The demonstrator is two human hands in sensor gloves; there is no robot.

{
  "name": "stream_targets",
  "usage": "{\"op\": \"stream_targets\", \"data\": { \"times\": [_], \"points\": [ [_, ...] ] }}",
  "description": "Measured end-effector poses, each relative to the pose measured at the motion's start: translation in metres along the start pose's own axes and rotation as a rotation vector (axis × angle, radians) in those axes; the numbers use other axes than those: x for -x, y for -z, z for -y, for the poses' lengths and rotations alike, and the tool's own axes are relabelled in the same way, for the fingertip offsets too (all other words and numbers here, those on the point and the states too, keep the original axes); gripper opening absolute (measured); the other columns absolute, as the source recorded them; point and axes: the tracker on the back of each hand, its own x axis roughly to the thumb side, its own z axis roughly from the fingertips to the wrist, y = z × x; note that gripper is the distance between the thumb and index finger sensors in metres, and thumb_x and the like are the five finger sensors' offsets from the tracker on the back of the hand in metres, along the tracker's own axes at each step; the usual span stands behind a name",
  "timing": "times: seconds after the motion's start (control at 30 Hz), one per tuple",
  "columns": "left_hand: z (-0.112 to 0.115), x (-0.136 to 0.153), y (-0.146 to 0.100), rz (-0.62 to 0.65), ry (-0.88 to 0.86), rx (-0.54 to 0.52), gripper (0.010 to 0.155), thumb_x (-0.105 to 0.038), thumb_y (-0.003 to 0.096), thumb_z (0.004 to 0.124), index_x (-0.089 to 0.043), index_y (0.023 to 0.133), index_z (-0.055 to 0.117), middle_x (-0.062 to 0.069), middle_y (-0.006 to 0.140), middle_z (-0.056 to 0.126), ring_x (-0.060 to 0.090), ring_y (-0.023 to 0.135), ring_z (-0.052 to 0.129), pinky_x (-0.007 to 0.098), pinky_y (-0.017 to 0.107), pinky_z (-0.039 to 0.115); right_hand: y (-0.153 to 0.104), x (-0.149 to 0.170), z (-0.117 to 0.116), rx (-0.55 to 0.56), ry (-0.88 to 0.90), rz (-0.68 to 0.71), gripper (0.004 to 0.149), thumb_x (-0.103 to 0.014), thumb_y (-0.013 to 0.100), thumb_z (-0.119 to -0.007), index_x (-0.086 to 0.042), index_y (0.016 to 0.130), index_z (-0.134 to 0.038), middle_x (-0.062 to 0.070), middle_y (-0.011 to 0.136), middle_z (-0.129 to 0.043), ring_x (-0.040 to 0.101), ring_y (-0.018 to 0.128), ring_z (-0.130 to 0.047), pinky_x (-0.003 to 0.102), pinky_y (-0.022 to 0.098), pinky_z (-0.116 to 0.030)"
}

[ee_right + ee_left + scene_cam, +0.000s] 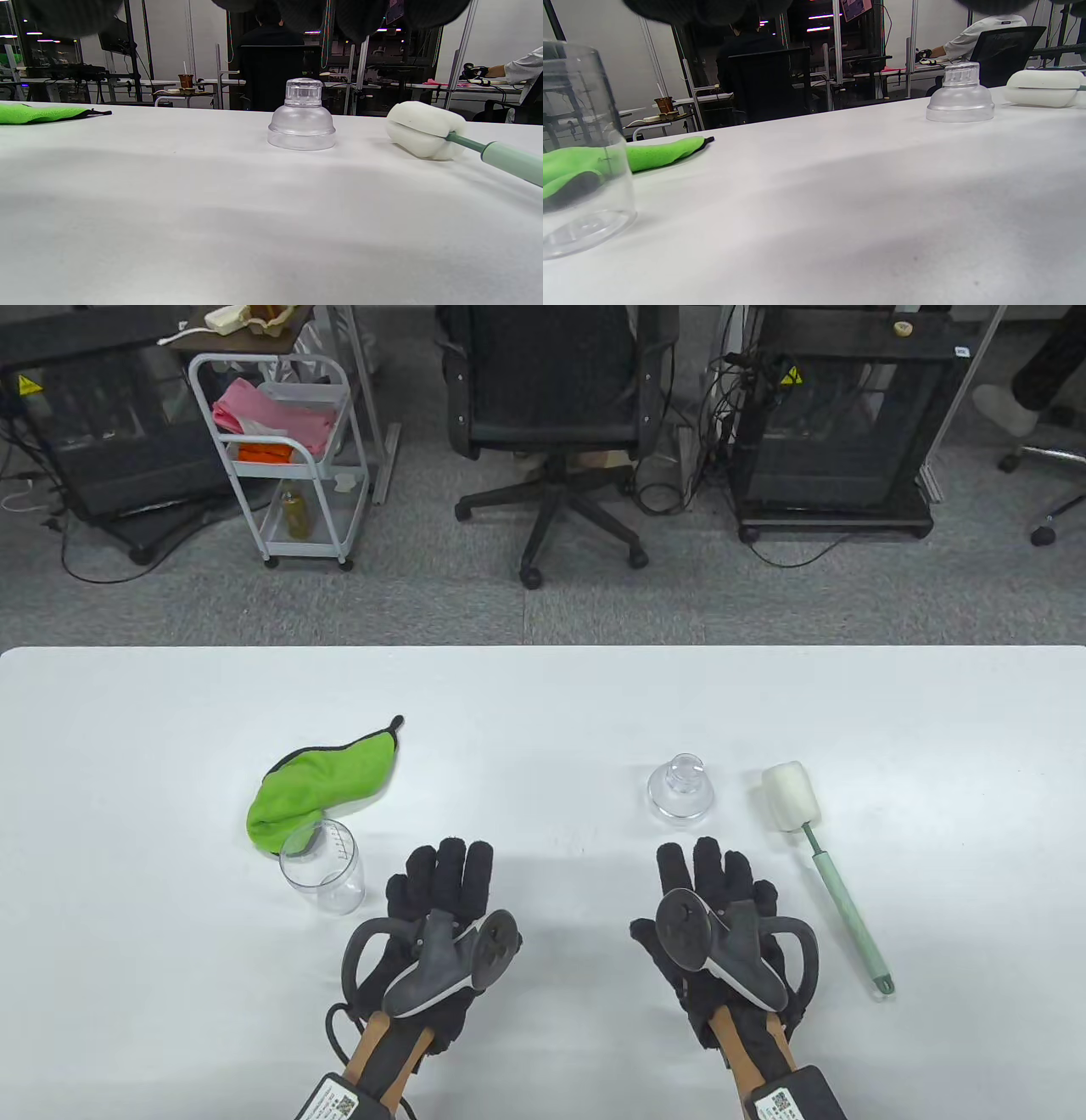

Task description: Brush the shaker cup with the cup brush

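The clear shaker cup stands upright on the white table, just left of my left hand; it also shows at the left of the left wrist view. Its clear lid stands apart, ahead of my right hand, and shows in the right wrist view. The cup brush, white sponge head and pale green handle, lies right of my right hand; it also shows in the right wrist view. Both hands rest flat on the table with fingers spread, holding nothing.
A green cloth lies behind the cup, touching it from the far side. Beyond the table's far edge stand an office chair, a white trolley and black cabinets.
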Motion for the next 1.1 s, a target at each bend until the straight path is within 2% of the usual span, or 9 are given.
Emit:
{"op": "stream_targets", "data": {
  "times": [0.27, 0.5, 0.7, 0.8, 0.9, 0.97, 1.1],
  "points": [
    [-0.001, -0.006, 0.001, 0.030, 0.009, -0.008, 0.095, -0.066, 0.0424, 0.059, -0.016, 0.109, 0.014, 0.024, 0.120, 0.030, 0.058, 0.108, 0.045, 0.071, 0.070, 0.052, 0.001, 0.000, 0.000, 0.010, 0.001, -0.001, 0.083, -0.067, 0.036, -0.070, -0.031, 0.106, -0.041, 0.018, 0.113, -0.048, 0.048, 0.098, -0.062, 0.065, 0.065, -0.061],
    [-0.004, -0.008, -0.001, 0.044, 0.011, -0.024, 0.095, -0.066, 0.0423, 0.059, -0.016, 0.109, 0.015, 0.023, 0.120, 0.033, 0.053, 0.110, 0.050, 0.070, 0.070, 0.053, 0.002, -0.001, -0.001, 0.021, -0.043, 0.009, 0.080, -0.065, 0.036, -0.071, -0.031, 0.105, -0.048, 0.017, 0.111, -0.057, 0.043, 0.091, -0.075, 0.056, 0.060, -0.072],
    [-0.006, -0.010, -0.002, 0.059, 0.010, -0.037, 0.095, -0.065, 0.0423, 0.059, -0.016, 0.109, 0.015, 0.022, 0.121, 0.035, 0.050, 0.110, 0.053, 0.069, 0.070, 0.054, 0.012, 0.008, 0.013, 0.067, -0.101, -0.069, 0.077, -0.062, 0.036, -0.074, -0.030, 0.103, -0.057, 0.016, 0.110, -0.063, 0.042, 0.089, -0.079, 0.057, 0.059, -0.072],
    [-0.007, -0.010, -0.002, 0.064, 0.008, -0.041, 0.094, -0.065, 0.0423, 0.059, -0.016, 0.110, 0.016, 0.021, 0.121, 0.035, 0.051, 0.110, 0.053, 0.069, 0.070, 0.054, 0.025, 0.029, 0.023, 0.065, -0.292, -0.141, 0.076, -0.063, 0.035, -0.073, -0.031, 0.103, -0.057, 0.014, 0.109, -0.066, 0.040, 0.089, -0.081, 0.055, 0.059, -0.074],
    [-0.008, -0.011, -0.001, 0.071, 0.010, -0.044, 0.094, -0.065, 0.0423, 0.059, -0.016, 0.110, 0.016, 0.021, 0.121, 0.036, 0.052, 0.110, 0.053, 0.069, 0.070, 0.054, 0.037, 0.056, 0.026, 0.050, -0.293, -0.263, 0.076, -0.062, 0.035, -0.075, -0.030, 0.102, -0.059, 0.014, 0.108, -0.069, 0.041, 0.087, -0.082, 0.056, 0.059, -0.074],
    [-0.007, -0.012, -0.001, 0.073, 0.013, -0.038, 0.094, -0.065, 0.0422, 0.060, -0.016, 0.110, 0.016, 0.021, 0.121, 0.036, 0.052, 0.109, 0.053, 0.070, 0.070, 0.054, 0.046, 0.076, 0.022, 0.014, -0.278, -0.346, 0.075, -0.060, 0.035, -0.076, -0.028, 0.101, -0.061, 0.015, 0.106, -0.071, 0.042, 0.086, -0.083, 0.056, 0.058, -0.074],
    [-0.007, -0.011, -0.001, 0.077, 0.013, -0.025, 0.094, -0.065, 0.0422, 0.059, -0.016, 0.110, 0.016, 0.021, 0.121, 0.037, 0.052, 0.109, 0.054, 0.070, 0.070, 0.054, 0.057, 0.113, 0.005, -0.075, -0.373, -0.482, 0.075, -0.060, 0.035, -0.076, -0.027, 0.101, -0.061, 0.014, 0.106, -0.072, 0.041, 0.087, -0.083, 0.057, 0.060, -0.073]
  ]
}}
